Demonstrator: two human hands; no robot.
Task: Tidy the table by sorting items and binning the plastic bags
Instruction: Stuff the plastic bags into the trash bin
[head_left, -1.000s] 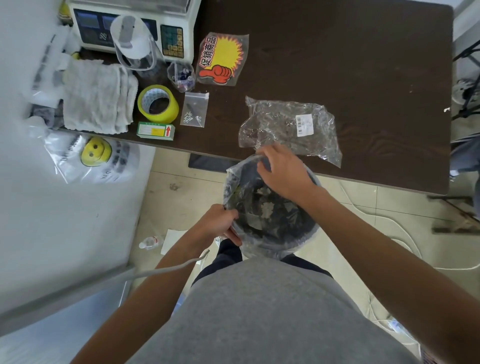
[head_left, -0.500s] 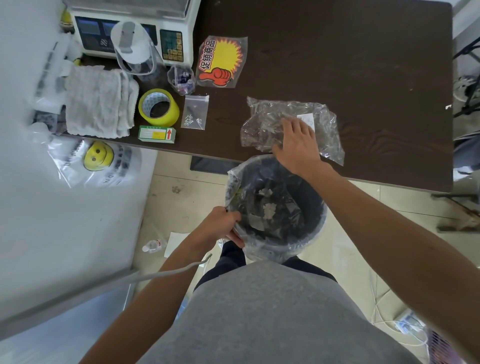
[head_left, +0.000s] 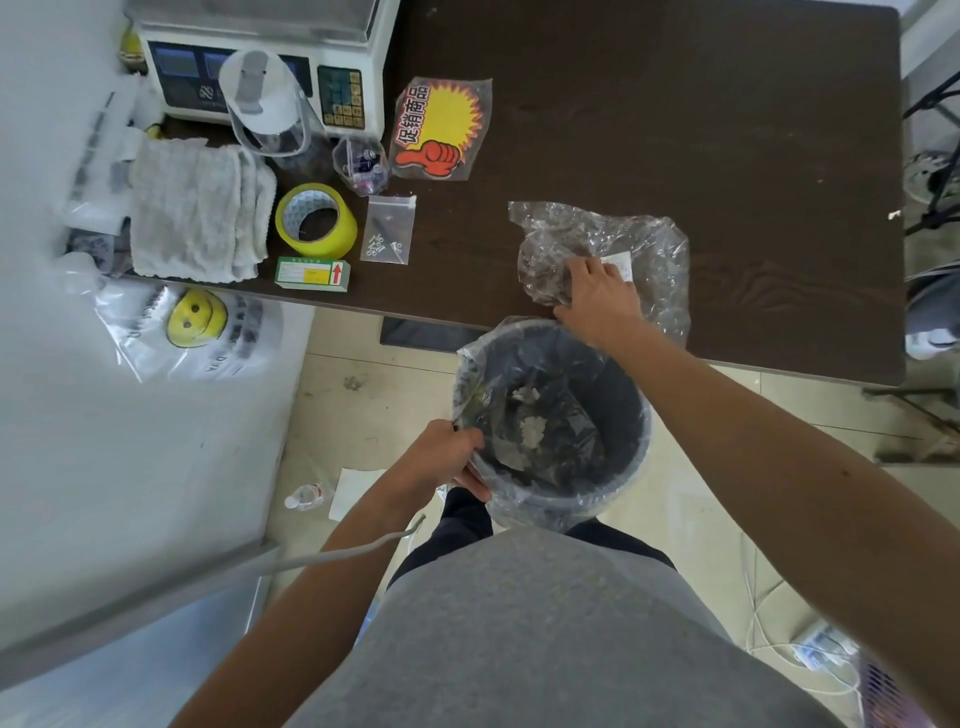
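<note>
Gripping bin (head_left: 638, 415) rim: left hand (head_left: 445, 457). Right hand (head_left: 598, 301), fingers curled on crumpled bag (head_left: 655, 244), lying on surface (head_left: 675, 104) just beyond bin. Left of bin, well apart: tape (head_left: 317, 222), zip bag (head_left: 389, 228), box (head_left: 311, 274), cloth (head_left: 197, 208), scale (head_left: 342, 98).

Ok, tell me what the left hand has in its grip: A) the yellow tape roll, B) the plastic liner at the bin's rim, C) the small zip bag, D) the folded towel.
B: the left hand pinches the liner at the near rim of the bin; the right hand grips the clear bag on the table.

Dark table (head_left: 675, 104): plastic bag (head_left: 652, 241), tape (head_left: 346, 235)
</note>
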